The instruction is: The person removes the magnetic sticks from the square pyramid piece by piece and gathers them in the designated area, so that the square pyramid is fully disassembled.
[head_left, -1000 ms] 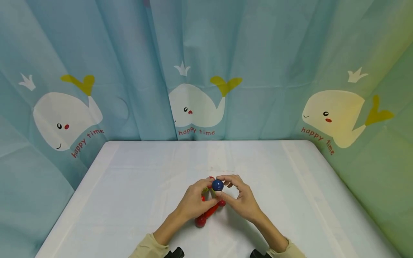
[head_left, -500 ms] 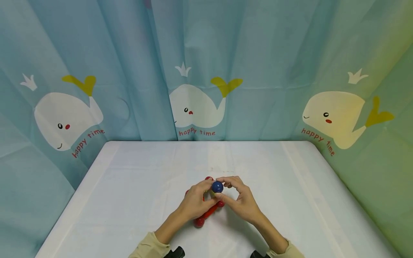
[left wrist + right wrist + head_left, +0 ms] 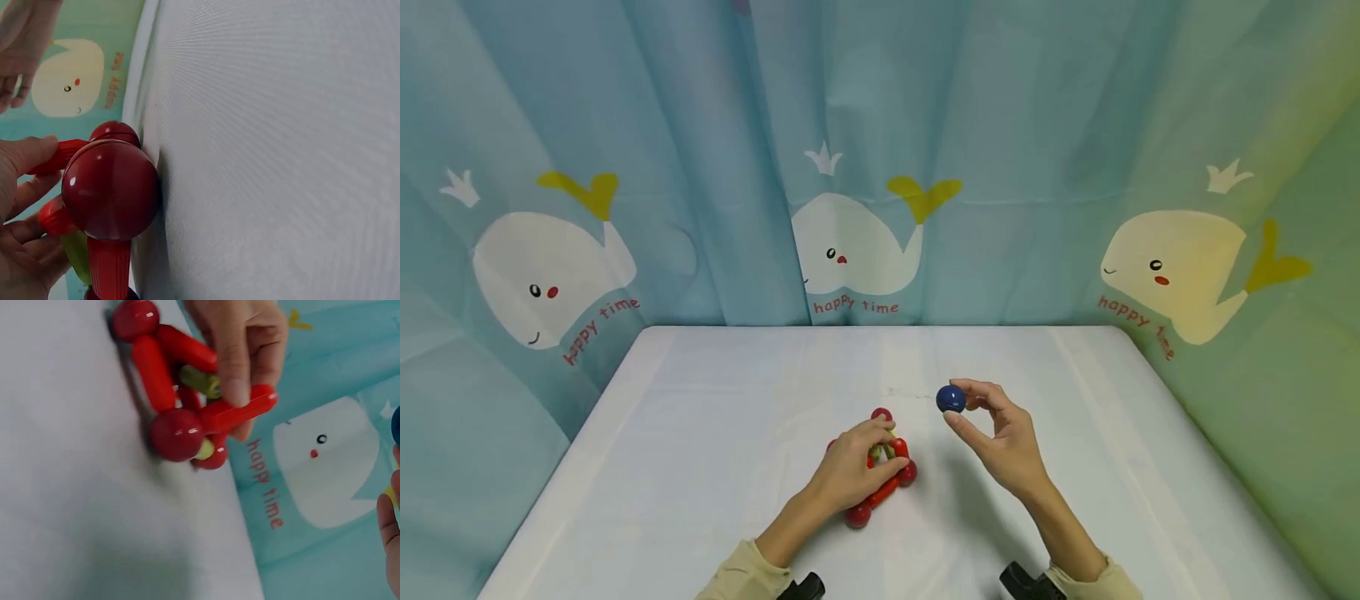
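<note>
Low at the middle of the table, red balls (image 3: 858,514) and red rods (image 3: 884,492) join into a magnetic building-toy frame, with green rods (image 3: 199,380) among them. My left hand (image 3: 850,462) reaches over this frame, its thumb and fingers pinching a red rod (image 3: 240,409) that slants up from one ball. Part of the frame is hidden under that hand. Off to the right and farther back, my right hand (image 3: 1007,442) pinches a glossy blue ball (image 3: 951,398) between thumb and fingertips, raised above the table and apart from the frame.
A white-covered table (image 3: 737,392) lies under both hands. Behind it and at the sides hangs a blue-green curtain (image 3: 1030,100) printed with white whales. Black wrist devices (image 3: 1030,581) show by the sleeves at the front.
My right hand has carried the blue ball away from the frame, to the right and farther back. My left hand stays at the frame, whose upper red rod now shows.
</note>
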A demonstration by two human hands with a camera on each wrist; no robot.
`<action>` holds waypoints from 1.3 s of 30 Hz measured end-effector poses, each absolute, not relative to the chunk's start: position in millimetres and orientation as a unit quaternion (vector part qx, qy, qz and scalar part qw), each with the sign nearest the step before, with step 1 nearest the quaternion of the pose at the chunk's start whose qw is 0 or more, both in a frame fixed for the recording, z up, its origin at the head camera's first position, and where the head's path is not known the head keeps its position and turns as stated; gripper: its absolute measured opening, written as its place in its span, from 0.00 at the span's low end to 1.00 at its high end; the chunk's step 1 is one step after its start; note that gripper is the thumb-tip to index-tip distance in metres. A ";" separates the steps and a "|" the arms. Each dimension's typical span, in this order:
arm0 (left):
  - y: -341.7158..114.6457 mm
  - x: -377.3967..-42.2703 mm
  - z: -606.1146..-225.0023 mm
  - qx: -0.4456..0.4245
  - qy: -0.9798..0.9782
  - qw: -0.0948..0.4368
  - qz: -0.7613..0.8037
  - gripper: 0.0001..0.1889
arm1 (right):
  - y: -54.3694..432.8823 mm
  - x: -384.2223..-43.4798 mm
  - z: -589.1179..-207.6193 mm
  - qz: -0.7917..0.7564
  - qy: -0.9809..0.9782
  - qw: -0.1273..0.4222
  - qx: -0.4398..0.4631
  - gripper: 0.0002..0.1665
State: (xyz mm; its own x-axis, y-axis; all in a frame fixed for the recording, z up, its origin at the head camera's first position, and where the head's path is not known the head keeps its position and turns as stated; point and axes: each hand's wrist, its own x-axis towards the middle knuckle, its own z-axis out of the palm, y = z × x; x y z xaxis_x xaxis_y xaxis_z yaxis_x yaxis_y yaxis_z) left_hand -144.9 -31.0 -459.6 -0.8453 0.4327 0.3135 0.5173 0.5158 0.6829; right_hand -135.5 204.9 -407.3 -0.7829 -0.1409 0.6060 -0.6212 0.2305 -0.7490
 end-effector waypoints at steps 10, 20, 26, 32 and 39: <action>-39.5 -143.2 -450.9 -0.256 -0.868 0.046 -0.423 0.16 | 214.8 -140.7 -427.5 0.554 -0.779 0.192 0.222 0.25; -58.4 -141.6 -453.5 -0.232 -0.856 0.048 -0.459 0.18 | 225.2 -155.2 -442.1 0.510 -0.814 0.190 0.202 0.24; -70.1 -139.6 -457.4 -0.214 -0.853 0.059 -0.472 0.20 | 232.0 -171.8 -451.1 0.495 -0.829 0.182 0.184 0.22; -79.5 -136.7 -460.6 -0.203 -0.863 0.060 -0.460 0.19 | 238.3 -191.8 -453.7 0.461 -0.862 0.153 0.142 0.22; -86.6 -134.4 -462.7 -0.194 -0.869 0.060 -0.451 0.18 | 246.7 -216.1 -456.5 0.424 -0.889 0.143 0.097 0.24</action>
